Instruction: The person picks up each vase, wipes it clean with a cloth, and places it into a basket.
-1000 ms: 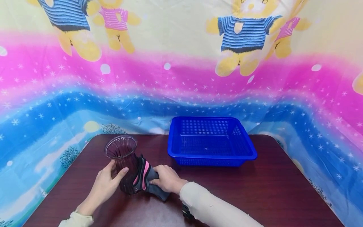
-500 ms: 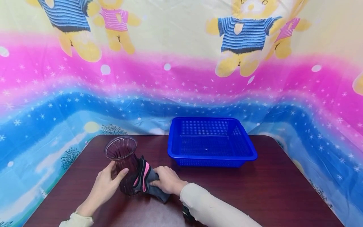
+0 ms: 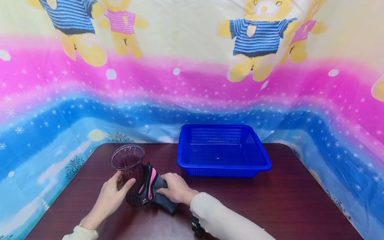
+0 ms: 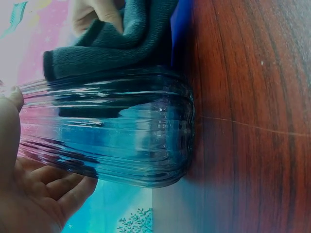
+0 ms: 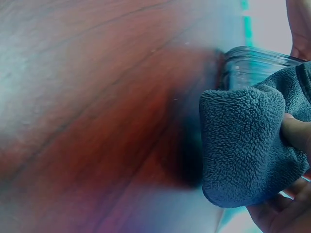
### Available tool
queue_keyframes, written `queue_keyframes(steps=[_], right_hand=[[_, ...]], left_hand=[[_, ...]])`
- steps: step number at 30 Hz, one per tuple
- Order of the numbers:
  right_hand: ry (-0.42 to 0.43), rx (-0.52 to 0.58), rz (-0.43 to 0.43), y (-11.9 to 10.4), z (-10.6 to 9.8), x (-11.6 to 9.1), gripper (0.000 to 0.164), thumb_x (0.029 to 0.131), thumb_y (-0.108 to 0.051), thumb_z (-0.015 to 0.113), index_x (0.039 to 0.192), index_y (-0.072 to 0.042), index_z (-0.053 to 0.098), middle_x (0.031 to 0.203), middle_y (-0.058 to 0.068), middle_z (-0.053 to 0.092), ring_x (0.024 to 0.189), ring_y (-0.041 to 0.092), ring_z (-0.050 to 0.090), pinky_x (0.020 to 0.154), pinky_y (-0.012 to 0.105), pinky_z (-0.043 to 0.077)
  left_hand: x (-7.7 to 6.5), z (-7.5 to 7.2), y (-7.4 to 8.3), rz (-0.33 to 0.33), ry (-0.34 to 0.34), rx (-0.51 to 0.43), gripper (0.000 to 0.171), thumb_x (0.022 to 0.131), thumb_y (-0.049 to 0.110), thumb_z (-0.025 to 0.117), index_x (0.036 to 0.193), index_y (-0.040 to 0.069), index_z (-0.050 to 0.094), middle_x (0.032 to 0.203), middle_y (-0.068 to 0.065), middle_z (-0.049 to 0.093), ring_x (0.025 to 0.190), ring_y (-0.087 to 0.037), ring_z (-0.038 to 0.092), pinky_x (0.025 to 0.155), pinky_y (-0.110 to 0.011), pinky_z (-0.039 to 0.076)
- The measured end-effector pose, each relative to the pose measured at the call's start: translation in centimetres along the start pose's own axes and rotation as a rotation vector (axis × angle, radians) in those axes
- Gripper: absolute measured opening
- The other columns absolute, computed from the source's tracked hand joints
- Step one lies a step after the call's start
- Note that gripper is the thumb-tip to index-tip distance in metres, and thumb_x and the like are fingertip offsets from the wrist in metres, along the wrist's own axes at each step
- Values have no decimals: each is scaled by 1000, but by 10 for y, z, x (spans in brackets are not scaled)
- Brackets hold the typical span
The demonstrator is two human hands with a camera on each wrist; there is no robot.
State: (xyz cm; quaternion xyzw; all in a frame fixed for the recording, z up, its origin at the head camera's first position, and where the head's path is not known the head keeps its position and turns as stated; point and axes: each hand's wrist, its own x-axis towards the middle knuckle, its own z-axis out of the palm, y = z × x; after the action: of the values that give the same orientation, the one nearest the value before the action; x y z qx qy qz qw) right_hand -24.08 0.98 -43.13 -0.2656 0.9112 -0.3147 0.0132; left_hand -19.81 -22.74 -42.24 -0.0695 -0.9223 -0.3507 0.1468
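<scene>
A purple-tinted, ribbed glass vase [image 3: 130,178] with a flared rim stands upright on the left part of the table. My left hand [image 3: 111,195] holds it round the side, thumb towards me and fingers behind. Bunched in my right hand [image 3: 177,189] is a grey cloth [image 3: 163,200] with a black and pink edge, pressed against the vase's right side. The right wrist view shows the cloth's [image 5: 243,145] fluffy pile, pinched between thumb and fingers. In the left wrist view the vase's [image 4: 126,131] base sits right at the table surface, the cloth along its far side.
A blue plastic basket [image 3: 225,165] with perforated walls stands at the back, right of the vase. The dark reddish wooden table [image 3: 285,200] has rounded far corners. Behind it hangs a curtain [image 3: 192,86] printed with bears and snowflakes.
The cloth has shifted slightly to the left and up along the vase's side with my right hand. The left hand and the vase stay almost where they were.
</scene>
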Motion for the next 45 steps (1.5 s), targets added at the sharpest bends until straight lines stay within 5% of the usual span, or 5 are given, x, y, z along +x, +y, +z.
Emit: queue_keyframes(steps=[15, 23, 45], right_hand=[[38, 54, -41, -16, -16, 8, 12, 88, -25, 78, 95, -16, 74, 71, -10, 63, 62, 2, 52, 57, 17, 42], [52, 67, -55, -24, -25, 10, 11, 89, -26, 77, 93, -16, 74, 71, -9, 63, 62, 2, 52, 56, 17, 42], [34, 74, -26, -22, -19, 9, 13, 89, -26, 78, 97, -17, 74, 73, -9, 64, 63, 3, 53, 58, 18, 44]], left_hand=[[1, 1, -1, 20, 20, 8, 62, 102, 38, 58, 142, -8, 47, 127, -34, 64, 118, -47, 65, 99, -60, 52], [1, 2, -2, 51, 51, 5, 44, 101, 27, 62, 131, -4, 55, 120, -27, 71, 108, -40, 71, 93, -56, 56], [1, 2, -3, 46, 40, 3, 50, 102, 31, 61, 134, -6, 53, 124, -30, 68, 111, -42, 70, 93, -56, 56]])
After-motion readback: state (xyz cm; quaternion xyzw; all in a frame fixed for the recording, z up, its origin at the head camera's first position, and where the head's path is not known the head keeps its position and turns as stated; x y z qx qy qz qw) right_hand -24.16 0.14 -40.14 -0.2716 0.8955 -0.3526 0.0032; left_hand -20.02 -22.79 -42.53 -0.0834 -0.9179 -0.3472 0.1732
